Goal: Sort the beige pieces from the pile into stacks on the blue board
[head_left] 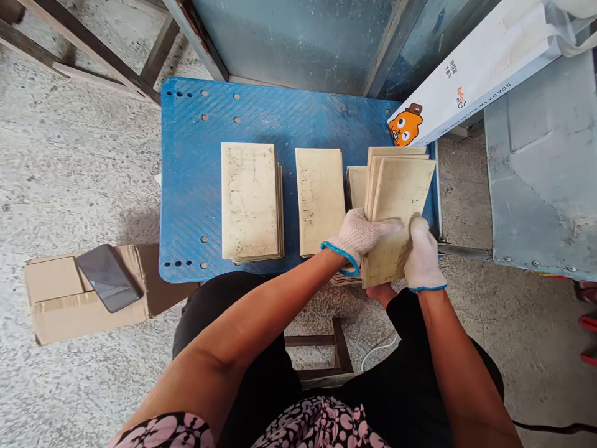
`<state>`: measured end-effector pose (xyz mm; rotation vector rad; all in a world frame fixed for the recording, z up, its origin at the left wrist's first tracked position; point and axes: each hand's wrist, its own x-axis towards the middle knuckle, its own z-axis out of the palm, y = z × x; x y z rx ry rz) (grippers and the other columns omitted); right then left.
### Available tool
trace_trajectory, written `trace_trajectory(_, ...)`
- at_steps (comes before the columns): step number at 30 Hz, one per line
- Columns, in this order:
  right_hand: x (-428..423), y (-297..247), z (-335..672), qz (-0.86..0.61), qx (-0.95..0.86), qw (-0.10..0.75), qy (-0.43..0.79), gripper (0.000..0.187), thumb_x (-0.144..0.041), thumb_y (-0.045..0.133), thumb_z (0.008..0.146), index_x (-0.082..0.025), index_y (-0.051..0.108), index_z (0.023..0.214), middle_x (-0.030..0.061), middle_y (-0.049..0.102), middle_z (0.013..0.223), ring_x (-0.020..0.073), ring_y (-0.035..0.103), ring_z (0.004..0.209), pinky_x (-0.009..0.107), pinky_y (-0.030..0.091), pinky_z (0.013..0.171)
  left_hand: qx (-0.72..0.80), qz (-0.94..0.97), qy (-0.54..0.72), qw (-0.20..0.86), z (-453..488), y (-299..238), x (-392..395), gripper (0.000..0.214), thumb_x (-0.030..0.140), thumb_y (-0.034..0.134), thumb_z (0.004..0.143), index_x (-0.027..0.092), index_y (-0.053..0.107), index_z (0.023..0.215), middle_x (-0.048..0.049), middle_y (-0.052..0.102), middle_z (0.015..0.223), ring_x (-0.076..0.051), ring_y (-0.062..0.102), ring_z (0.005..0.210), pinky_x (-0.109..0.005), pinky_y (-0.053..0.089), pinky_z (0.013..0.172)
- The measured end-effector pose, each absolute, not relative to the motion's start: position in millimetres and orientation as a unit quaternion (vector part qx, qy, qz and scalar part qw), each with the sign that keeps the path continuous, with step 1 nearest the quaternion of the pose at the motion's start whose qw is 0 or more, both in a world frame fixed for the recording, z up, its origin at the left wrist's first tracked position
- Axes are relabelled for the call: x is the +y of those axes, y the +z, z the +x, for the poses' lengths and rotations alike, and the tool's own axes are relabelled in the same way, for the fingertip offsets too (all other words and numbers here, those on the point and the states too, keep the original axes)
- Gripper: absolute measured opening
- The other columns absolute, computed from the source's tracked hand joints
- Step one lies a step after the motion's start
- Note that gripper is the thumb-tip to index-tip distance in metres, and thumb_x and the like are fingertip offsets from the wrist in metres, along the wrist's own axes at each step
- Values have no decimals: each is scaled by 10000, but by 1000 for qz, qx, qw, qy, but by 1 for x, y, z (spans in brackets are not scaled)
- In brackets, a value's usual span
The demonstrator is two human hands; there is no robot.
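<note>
Both my hands wear white knit gloves with blue cuffs. My left hand (360,238) grips the left side of a handful of thin, cream, rectangular boards (402,193), its thumb laid across the top one. On the right edge of the same boards, my right hand (423,256) is closed, its fingertips partly hidden. The held boards are tilted and slightly fanned out. Behind them, a partly covered stack of boards (357,186) lies on the blue table (196,180). To the left sit a middle stack (321,199) and a left stack (249,199), both with dark specks.
A white carton (471,74) with an orange cartoon figure leans over the table's far right corner. Metal panels (303,43) stand behind. A phone (109,278) rests on a cardboard box (88,311) at left. A grey metal surface (545,180) is at right.
</note>
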<state>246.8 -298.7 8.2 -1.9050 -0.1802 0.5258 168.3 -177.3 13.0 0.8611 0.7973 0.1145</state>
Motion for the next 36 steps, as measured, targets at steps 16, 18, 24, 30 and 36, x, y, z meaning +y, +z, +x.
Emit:
trace_trajectory(16, -332, 89, 245, -705, -358, 175, 586, 509, -273, 841, 596, -261, 750, 1096, -23, 752, 967, 202, 685, 846, 279, 531, 745, 219, 559, -218, 769, 37, 5, -228, 166, 284, 752, 669, 193, 730, 805, 55, 648, 698, -131, 586, 674, -213, 456, 593)
trace_trajectory(18, -332, 90, 232, -683, -390, 125, 604, 385, -292, 791, 674, -276, 760, 1058, -45, 751, 903, 174, 676, 798, 245, 500, 708, 196, 587, -229, 751, 26, 2, -227, 190, 297, 738, 694, 209, 742, 862, 62, 665, 740, -137, 606, 718, -211, 465, 632)
trace_trajectory(24, -347, 85, 194, -663, -510, -25, 548, 176, -349, 654, 839, -278, 733, 979, -12, 738, 860, 165, 651, 755, 238, 414, 656, 80, 753, -335, 561, 16, 8, -219, 543, 316, 761, 696, 258, 674, 1229, -67, 717, 1140, -261, 664, 1009, -327, 499, 851)
trace_trajectory(30, -354, 33, 157, -643, -555, -223, 478, 223, -368, 570, 918, -216, 648, 1062, 90, 720, 979, 245, 688, 878, 281, 429, 665, -14, 823, -489, 290, 21, 14, -213, 476, 18, 733, 604, 91, 761, 1073, -266, 734, 1025, -443, 667, 1037, -559, 481, 905)
trace_trajectory(36, -359, -9, 153, -650, -540, -295, 446, 398, -313, 561, 924, -165, 548, 1294, 163, 674, 1135, 295, 677, 998, 341, 493, 731, 41, 831, -447, 328, 14, 14, -235, 368, -40, 637, 658, 158, 818, 909, -218, 760, 1007, -465, 654, 1073, -620, 466, 875)
